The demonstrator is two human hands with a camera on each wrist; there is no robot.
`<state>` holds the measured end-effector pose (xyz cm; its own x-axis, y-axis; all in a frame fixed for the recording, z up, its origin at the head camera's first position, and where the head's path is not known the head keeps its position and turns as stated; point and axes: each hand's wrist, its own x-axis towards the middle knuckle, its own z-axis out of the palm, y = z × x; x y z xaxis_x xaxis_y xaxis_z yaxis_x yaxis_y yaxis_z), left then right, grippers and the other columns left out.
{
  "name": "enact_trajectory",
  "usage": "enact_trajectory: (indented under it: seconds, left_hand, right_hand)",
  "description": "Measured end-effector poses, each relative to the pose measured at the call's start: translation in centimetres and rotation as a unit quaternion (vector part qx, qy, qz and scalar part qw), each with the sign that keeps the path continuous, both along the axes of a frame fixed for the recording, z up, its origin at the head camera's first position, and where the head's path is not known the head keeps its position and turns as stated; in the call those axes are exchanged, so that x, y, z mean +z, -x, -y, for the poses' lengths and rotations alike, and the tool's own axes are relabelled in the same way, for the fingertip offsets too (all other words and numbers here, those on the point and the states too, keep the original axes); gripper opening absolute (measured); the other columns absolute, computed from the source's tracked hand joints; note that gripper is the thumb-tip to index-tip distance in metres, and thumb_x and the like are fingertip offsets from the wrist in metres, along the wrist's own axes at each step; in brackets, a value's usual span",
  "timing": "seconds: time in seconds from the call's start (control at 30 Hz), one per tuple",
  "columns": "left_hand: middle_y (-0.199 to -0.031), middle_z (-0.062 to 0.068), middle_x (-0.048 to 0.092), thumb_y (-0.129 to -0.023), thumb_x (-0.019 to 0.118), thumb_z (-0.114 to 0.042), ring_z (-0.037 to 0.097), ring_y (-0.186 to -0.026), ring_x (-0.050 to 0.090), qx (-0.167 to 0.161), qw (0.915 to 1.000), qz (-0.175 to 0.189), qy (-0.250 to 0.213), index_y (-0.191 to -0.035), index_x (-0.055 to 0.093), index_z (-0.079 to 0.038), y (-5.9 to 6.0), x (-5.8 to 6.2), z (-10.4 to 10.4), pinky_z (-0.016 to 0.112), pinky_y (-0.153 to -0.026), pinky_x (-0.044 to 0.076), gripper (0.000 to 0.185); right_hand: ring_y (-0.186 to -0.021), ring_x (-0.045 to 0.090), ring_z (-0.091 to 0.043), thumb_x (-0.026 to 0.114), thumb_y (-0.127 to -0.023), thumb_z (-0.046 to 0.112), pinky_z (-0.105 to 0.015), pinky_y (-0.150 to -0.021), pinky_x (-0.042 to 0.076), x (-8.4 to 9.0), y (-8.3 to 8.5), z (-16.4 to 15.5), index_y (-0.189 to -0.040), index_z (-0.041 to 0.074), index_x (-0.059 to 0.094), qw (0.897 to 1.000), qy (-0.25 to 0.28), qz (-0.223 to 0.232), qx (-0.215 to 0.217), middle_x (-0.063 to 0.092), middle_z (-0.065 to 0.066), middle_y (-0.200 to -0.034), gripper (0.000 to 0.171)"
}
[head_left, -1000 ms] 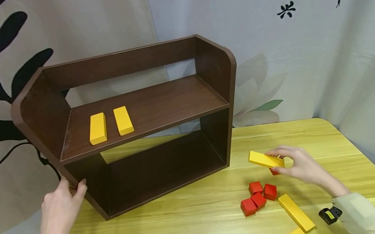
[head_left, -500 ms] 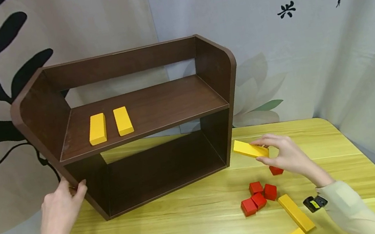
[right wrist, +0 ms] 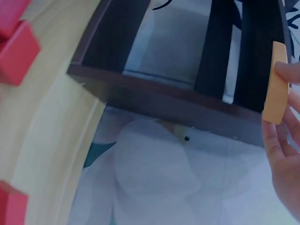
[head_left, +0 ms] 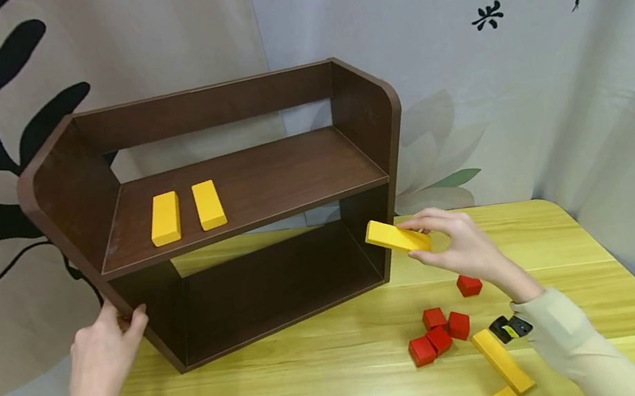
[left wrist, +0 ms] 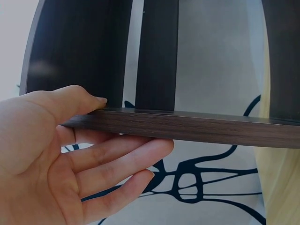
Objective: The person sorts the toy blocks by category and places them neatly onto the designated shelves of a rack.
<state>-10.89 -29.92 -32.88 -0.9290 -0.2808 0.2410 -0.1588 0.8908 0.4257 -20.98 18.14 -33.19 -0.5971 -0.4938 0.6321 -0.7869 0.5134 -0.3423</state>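
Right hand (head_left: 467,246) hangs above the table in front of the shelf's right side panel, fingers and thumb pinching a flat yellow block (head_left: 396,236) by its right end; the block tilts, its free end pointing left toward the panel's front edge, level with the opening of the lower compartment. In the right wrist view the same block (right wrist: 275,83) shows edge-on against the fingertips (right wrist: 287,72), clear of the dark wood. Left hand (head_left: 102,353) grips the lower front edge of the shelf's left side panel, thumb on one face and fingers under the other, as the left wrist view shows (left wrist: 61,154).

Outward from the hands, the brown wooden shelf (head_left: 218,207) stands on a yellow wooden table (head_left: 325,393), turned slightly so its open front faces the person. Two yellow blocks (head_left: 186,211) lie side by side, just apart, on the left part of the upper board; the rest of that board to the right is bare wood. Below and right of the held block, a single red cube (head_left: 469,285) sits alone, and three more red cubes (head_left: 438,334) cluster together nearer the table's front. Two long yellow blocks (head_left: 498,374) lie beside them toward the near edge. Behind the table hang printed cloth backdrops (head_left: 520,52) with leaves and dark characters.
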Motion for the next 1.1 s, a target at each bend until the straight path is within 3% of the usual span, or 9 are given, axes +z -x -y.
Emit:
enact_trajectory:
  seconds: [0.33,0.57,0.87,1.1]
  left_hand:
    - [-0.076,0.023,0.057,-0.097,0.048,-0.028,0.022,-0.050,0.045,0.001,1.0000,0.005,-0.003,-0.099,0.048,0.006,-0.1,0.1,-0.1,0.031,-0.044,0.031,0.034]
    - [-0.073,0.021,0.056,-0.097,0.048,-0.028,0.020,-0.048,0.043,0.001,1.0000,0.000,0.000,-0.098,0.048,0.005,-0.2,0.0,-0.1,0.031,-0.042,0.031,0.034]
    - [-0.070,0.018,0.055,-0.097,0.049,-0.027,0.020,-0.048,0.043,0.001,1.0000,-0.005,0.002,-0.095,0.048,0.005,-0.2,0.0,-0.1,0.030,-0.042,0.030,0.032]
    - [-0.069,0.018,0.054,-0.097,0.048,-0.028,0.021,-0.049,0.042,-0.002,1.0000,0.000,-0.002,-0.095,0.047,0.005,-0.1,0.0,0.0,0.031,-0.043,0.030,0.033]
  right_hand:
    - [-0.086,0.061,-0.014,0.082,-0.068,0.005,-0.016,-0.077,0.047,2.4,-0.3,2.8,-0.109,0.008,0.069,0.999,0.045,-0.021,0.019,0.070,-0.006,-0.102,0.043]
    - [-0.088,0.063,-0.014,0.082,-0.068,0.005,-0.015,-0.079,0.048,3.6,-0.2,4.7,-0.108,0.008,0.070,0.997,0.071,-0.020,0.029,0.070,-0.005,-0.102,0.041]
    - [-0.090,0.064,-0.016,0.082,-0.071,0.009,-0.024,-0.079,0.051,5.5,0.1,7.6,-0.109,0.006,0.070,0.995,0.097,-0.027,0.023,0.071,-0.007,-0.103,0.040]
    - [-0.091,0.065,-0.018,0.081,-0.072,0.011,-0.032,-0.076,0.052,5.8,1.1,10.0,-0.107,0.005,0.071,0.993,0.114,-0.029,0.014,0.072,-0.008,-0.102,0.037]
